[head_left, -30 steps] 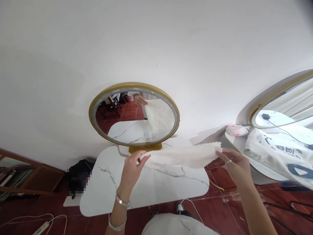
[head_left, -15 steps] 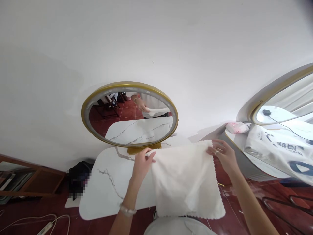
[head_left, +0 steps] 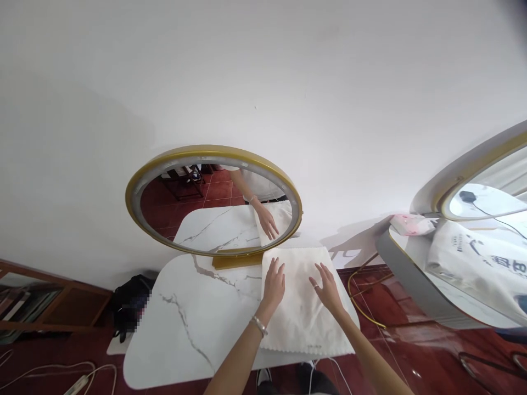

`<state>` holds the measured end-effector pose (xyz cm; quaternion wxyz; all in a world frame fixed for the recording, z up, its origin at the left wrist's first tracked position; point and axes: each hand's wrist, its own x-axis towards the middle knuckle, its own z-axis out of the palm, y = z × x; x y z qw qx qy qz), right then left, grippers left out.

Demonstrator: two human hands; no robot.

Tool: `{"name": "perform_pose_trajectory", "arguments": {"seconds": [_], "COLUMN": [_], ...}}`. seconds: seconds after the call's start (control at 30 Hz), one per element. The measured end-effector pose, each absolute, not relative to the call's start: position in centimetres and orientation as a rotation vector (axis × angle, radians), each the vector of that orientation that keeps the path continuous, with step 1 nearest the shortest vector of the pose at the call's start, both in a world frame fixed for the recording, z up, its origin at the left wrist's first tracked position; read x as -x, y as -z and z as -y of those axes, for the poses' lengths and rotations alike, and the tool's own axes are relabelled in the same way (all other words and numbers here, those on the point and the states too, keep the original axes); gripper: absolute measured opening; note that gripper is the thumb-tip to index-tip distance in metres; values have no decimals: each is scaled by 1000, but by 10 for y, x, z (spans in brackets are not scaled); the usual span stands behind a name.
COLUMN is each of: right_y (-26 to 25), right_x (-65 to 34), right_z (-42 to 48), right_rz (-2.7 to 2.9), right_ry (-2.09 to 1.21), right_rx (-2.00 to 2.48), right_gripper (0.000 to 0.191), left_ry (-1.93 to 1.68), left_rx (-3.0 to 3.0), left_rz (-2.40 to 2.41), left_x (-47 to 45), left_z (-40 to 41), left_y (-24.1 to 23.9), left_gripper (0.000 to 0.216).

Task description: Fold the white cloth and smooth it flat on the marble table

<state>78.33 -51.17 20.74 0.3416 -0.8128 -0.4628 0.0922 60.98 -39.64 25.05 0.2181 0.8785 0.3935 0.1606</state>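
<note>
We had the white cloth spread out on the right part of the table. Half a second before, we were holding it up in the air by its top edge. Now we had let it go, so the table held it up and both our hands were free to pat it. It was mostly flat, with a few soft wrinkles.

Our left hand was near the cloth's left side, its fingers a bit apart and holding nothing. Our right hand was over the right side, its fingers spread wide and empty too. We could not tell how hard they pressed, or if they all touched.

The cloth's top left corner was right by the gold foot of the round mirror. Farther right, a small pink and white pack sat on another table. Far left, a black bag was down low by a brown shelf.
</note>
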Motion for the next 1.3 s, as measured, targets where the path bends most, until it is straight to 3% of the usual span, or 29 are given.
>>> {"name": "perform_pose_trajectory", "arguments": {"seconds": [0.13, 0.3, 0.53, 0.7, 1.1, 1.3], "right_y": [-194, -186, -194, -193, -182, -193], "right_x": [-776, -777, -784, -791, -825, -841], "right_z": [493, 495, 452, 428, 392, 386], "right_rz": [1391, 1665, 1749, 1764, 1756, 1748], "right_ry": [-133, 124, 153, 128, 41, -36], "right_rx": [2501, 2429, 2369, 2411, 2382, 2454], "right_gripper": [55, 50, 53, 53, 57, 57], "left_ry": [-449, -573, -302, -228, -383, -341], "left_rx": [-2634, -2630, -2547, -2588, -2471, -2640], "left_rz": [-1283, -1527, -1792, -1848, -1687, -1189], "left_x": [-624, -617, -654, -669, -690, -705], "left_z": [379, 388, 364, 345, 308, 305], "left_y": [-224, -195, -216, -226, -213, -210], "left_gripper": [53, 59, 66, 57, 47, 41]}}
